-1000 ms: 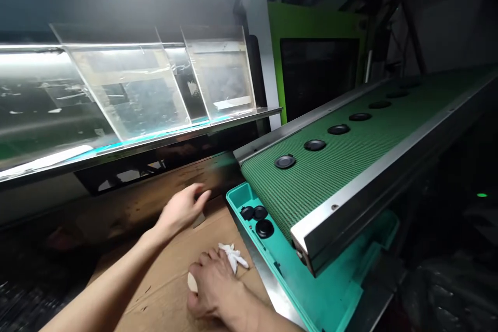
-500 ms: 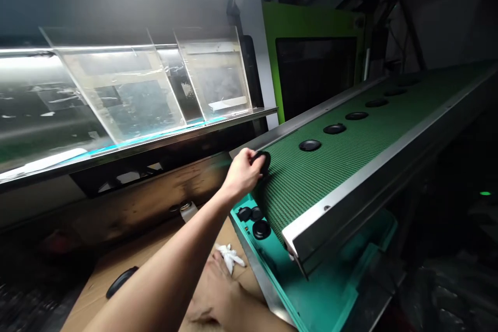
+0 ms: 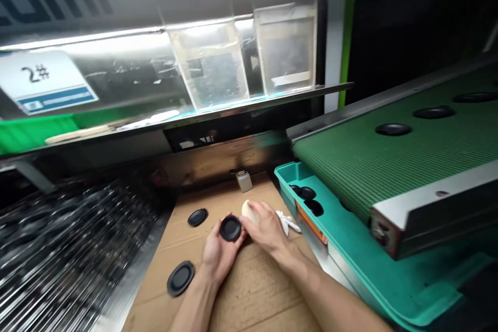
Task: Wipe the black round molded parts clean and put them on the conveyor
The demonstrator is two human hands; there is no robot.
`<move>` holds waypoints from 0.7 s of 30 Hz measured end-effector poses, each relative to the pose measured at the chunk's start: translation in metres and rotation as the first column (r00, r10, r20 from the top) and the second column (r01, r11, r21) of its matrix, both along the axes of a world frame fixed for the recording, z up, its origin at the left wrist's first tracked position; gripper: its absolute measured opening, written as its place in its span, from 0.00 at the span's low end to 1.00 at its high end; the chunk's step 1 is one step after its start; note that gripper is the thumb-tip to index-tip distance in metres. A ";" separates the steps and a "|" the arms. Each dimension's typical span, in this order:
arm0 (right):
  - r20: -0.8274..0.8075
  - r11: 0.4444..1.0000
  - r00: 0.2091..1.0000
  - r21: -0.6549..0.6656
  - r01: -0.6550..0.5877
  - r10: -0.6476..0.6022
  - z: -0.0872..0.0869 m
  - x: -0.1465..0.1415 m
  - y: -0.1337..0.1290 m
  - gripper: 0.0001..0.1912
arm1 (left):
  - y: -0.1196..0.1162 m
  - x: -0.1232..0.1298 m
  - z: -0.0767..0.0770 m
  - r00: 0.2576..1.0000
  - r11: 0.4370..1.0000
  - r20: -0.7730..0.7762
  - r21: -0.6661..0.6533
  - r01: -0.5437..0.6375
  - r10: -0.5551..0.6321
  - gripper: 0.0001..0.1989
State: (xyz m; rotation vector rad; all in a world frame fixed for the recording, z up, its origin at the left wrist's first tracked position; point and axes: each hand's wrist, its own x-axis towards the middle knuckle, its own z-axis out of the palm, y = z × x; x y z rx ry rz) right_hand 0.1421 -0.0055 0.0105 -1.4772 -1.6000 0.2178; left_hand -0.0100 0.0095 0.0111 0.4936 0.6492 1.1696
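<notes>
Between the fingers of my left hand (image 3: 218, 254) is a round black plastic lid (image 3: 230, 228), its dished face turned up. Close beside it, my right hand (image 3: 268, 225) is closed on a cream-coloured, rounded piece (image 3: 249, 211) whose kind I cannot make out; the fingers cover part of it. Two more black lids lie on the cardboard sheet (image 3: 257, 290): a small lid (image 3: 197, 217) beyond my left hand and a larger lid (image 3: 181, 278) to its left. Just right of my right hand, a crumpled white cloth or glove (image 3: 288, 222) rests on the cardboard.
On the right, a green conveyor belt (image 3: 350, 158) carries several black lids above a teal bin (image 3: 338, 249) with a few black lids in it. A small pale bottle (image 3: 244, 180) stands at the back. Shiny clear-wrapped items (image 3: 89, 249) lie on the left.
My left hand has come back from the belt's end with a black lid. My right hand has lifted and holds the cream piece. The view has swung left.
</notes>
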 end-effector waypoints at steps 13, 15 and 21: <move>0.294 0.999 0.955 -0.001 -0.043 0.041 -0.010 -0.055 -0.015 0.21 | 0.006 -0.002 -0.018 0.959 0.979 0.197 0.019 0.202 -0.202 0.17; 0.298 1.000 0.954 0.000 0.012 -0.011 -0.009 -0.054 -0.012 0.21 | 0.006 -0.001 -0.019 0.960 0.981 0.207 0.016 0.191 -0.190 0.16; 0.338 1.000 0.941 -0.001 0.000 0.000 -0.012 -0.054 -0.016 0.21 | 0.011 -0.003 -0.020 0.968 0.986 0.192 -0.017 0.168 -0.162 0.14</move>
